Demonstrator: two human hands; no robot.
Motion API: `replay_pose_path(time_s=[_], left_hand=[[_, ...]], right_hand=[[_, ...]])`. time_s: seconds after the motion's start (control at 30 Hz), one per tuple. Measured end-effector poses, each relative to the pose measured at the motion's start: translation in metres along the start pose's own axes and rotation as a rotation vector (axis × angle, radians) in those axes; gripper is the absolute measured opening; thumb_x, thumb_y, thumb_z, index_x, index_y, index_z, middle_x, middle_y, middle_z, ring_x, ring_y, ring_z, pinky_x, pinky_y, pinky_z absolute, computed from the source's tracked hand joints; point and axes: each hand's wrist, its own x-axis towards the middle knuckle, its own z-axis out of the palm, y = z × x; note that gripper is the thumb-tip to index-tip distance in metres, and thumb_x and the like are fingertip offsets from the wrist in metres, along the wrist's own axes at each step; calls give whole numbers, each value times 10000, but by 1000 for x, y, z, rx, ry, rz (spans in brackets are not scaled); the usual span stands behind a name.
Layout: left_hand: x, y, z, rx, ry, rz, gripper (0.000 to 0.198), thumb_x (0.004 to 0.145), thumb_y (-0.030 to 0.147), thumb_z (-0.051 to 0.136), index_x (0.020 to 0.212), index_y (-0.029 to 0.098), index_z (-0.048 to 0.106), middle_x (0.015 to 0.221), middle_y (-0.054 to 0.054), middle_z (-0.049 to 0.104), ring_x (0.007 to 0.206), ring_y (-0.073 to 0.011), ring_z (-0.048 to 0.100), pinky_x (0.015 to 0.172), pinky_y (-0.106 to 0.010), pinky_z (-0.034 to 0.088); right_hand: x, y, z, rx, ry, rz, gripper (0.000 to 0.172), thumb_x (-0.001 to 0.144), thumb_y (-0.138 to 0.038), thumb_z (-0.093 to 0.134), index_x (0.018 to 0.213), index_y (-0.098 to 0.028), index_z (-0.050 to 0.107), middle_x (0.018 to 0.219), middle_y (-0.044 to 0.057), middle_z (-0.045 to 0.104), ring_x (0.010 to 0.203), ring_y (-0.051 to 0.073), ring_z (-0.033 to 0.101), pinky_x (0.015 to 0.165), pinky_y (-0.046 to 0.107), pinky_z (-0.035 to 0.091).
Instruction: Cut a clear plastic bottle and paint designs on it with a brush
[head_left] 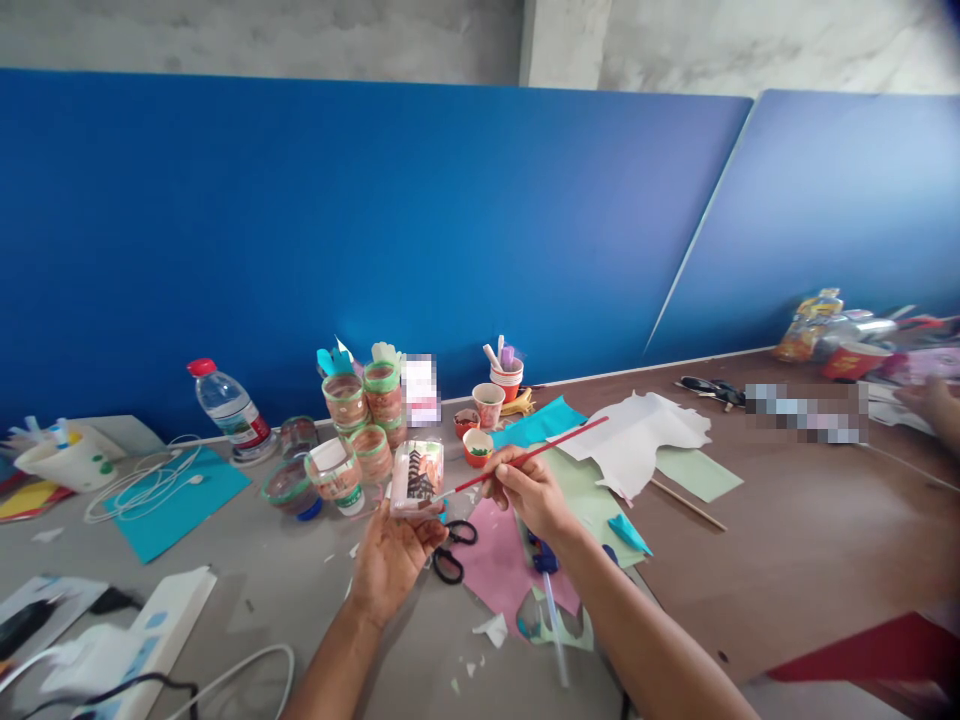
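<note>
My left hand [397,555] holds up a small clear plastic container [418,478] from below, with a dark pagoda and reddish foliage pictured on its side. In my right hand [525,490] is a thin paintbrush [559,443] with a red handle, pinched between thumb and fingers. Its tip points left and meets the container's lower edge; whether it touches I cannot tell. Black-handled scissors [448,566] lie just right of my left hand. Beneath my right forearm is a blue glue gun [541,552] with a clear stick, on pink paper [491,545].
Banded clear cups [371,455] stand stacked behind my left hand, beside a red-capped bottle [234,408]. Small paint cups [478,447] sit behind my right hand. Paper sheets [645,430] spread rightward. A power strip [161,630] lies front left. Another person's hand [934,405] is at far right.
</note>
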Motion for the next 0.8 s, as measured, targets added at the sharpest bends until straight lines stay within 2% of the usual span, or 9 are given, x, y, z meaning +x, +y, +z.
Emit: replay_pose_path(time_s=[0.13,0.27,0.4,0.53,0.7,0.8], left_hand=[[0,1,1,-1,2,-6,391,847,452,561,944,114,732,904,-165,748,776,-247,688,815,-416,517],[0,1,2,11,-4,-4,396,855,442,555,948,99,729,921,-178,745,789,-247,688,802,-401,522],[1,0,2,13,-5,9,390,855,444,557,925,101,729,874,-165,749,763,-248,689,782,-401,527],[2,-1,1,27,7,11,399,856,446,554,909,91,728,899,-166,748,778,-246,689,785,-392,526],[1,-1,1,23,16,17,392,836,452,582,908,96,729,870,-161,750,755,-242,689,783,-398,526],[1,1,1,10,22,12,371,828,442,596,894,102,729,884,-155,751,778,-246,691,800,-403,522]], right_hand=[[0,0,-1,-8,50,-36,211,811,-385,666,840,-176,674,658,35,686,456,96,487,455,242,360],[0,-1,1,-34,31,16,245,794,-415,674,807,-170,665,620,35,669,443,103,477,449,252,360],[0,-1,1,-30,90,-43,233,798,-415,669,833,-184,658,670,32,680,445,94,465,449,247,363],[1,1,0,-37,12,19,237,805,-407,665,806,-169,663,636,39,677,427,93,466,446,250,361],[0,1,-1,-32,75,5,244,797,-415,666,817,-171,656,622,33,675,441,100,485,440,243,369],[0,0,0,-33,19,53,250,782,-410,681,777,-161,659,590,36,668,417,93,471,426,240,350]])
